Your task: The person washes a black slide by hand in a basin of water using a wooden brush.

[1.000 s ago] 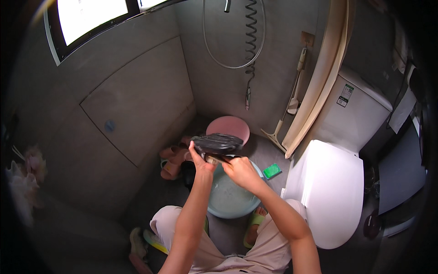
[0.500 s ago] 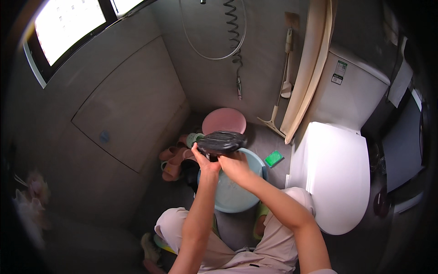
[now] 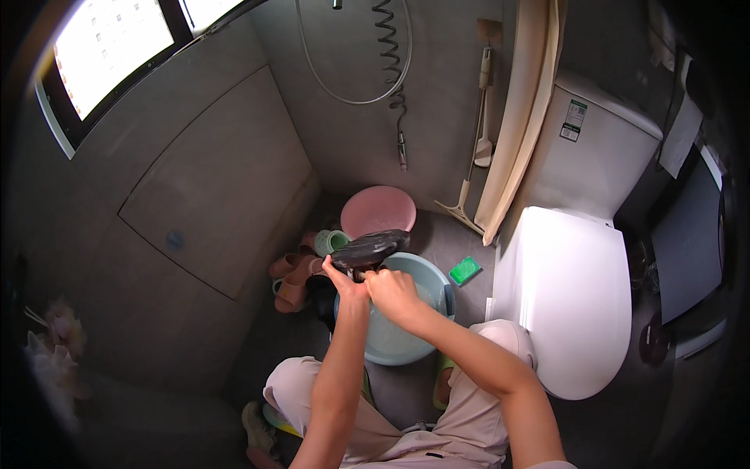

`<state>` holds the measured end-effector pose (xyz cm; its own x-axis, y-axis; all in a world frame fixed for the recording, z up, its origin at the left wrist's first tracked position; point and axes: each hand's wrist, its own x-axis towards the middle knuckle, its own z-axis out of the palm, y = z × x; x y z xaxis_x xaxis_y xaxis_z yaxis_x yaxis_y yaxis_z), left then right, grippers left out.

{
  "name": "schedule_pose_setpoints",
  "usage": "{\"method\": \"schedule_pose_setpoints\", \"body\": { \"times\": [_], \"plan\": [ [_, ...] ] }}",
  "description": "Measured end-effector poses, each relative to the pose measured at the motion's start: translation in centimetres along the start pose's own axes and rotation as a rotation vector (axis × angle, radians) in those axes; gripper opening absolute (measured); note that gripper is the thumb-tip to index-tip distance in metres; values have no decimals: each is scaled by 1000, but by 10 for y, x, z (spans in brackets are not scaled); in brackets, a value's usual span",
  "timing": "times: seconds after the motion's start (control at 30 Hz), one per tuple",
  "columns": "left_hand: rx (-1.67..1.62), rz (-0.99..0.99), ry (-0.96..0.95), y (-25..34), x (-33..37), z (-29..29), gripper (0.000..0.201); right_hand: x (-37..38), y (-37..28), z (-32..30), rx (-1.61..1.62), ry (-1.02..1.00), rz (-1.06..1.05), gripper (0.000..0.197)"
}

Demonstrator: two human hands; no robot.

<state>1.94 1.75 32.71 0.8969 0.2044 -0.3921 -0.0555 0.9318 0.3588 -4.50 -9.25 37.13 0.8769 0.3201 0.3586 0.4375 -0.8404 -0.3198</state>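
Observation:
Over a light blue basin [image 3: 398, 348] with water in it, I hold up what looks like a black shoe [image 3: 371, 248], tilted, its dark ridged side toward me. My left hand [image 3: 349, 283] grips its left end from below, thumb raised along the edge. Close beside it, my right hand [image 3: 393, 295] is closed in a fist just under the shoe. A small pale bit shows by its fingers, but what it holds is hidden. Another black item [image 3: 320, 297], perhaps the second shoe, lies on the floor left of the basin.
A pink basin [image 3: 378, 211] stands behind, with pink slippers [image 3: 294, 285] and a pale green clog [image 3: 332, 241] to its left. On the floor at right lies a green brush or sponge [image 3: 465, 270]. The white toilet [image 3: 578, 305] borders the right side; a squeegee [image 3: 464, 207] leans by the curtain [image 3: 519, 117].
The black shoe has tilted, its right end up, and sits slightly lower. My right hand has shifted a little left and down, its fist now more visible. The view has moved slightly.

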Motion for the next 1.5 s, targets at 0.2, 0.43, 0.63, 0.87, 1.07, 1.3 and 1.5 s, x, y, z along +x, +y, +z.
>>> {"method": "schedule_pose_setpoints", "body": {
  "times": [0.2, 0.43, 0.63, 0.87, 1.07, 1.3, 1.5],
  "plan": [
    [16, -30, 34, -5, -25, 22, 52, 6, 7, -11, -84, 1, -52, 7],
    [-69, -152, -114, 34, -5, 1, 60, 4, 2, -19, -46, 33, -85, 16],
    [87, -212, -144, 20, -15, 4, 65, 12, 28, 6, -98, 130, -110, 11],
    [55, -274, -390, 30, -31, 6, 59, 3, 6, -37, 419, 87, 27, 21],
    [-40, -258, -259, 31, -35, 15, 62, -1, 2, -35, 83, 59, -53, 17],
    [117, -253, -221, 19, -34, 18, 44, 6, 25, -12, -129, 107, -203, 24],
    [55, -249, -264, 56, -23, 3, 69, -9, 12, -36, -152, 124, -228, 30]
  ]
}}
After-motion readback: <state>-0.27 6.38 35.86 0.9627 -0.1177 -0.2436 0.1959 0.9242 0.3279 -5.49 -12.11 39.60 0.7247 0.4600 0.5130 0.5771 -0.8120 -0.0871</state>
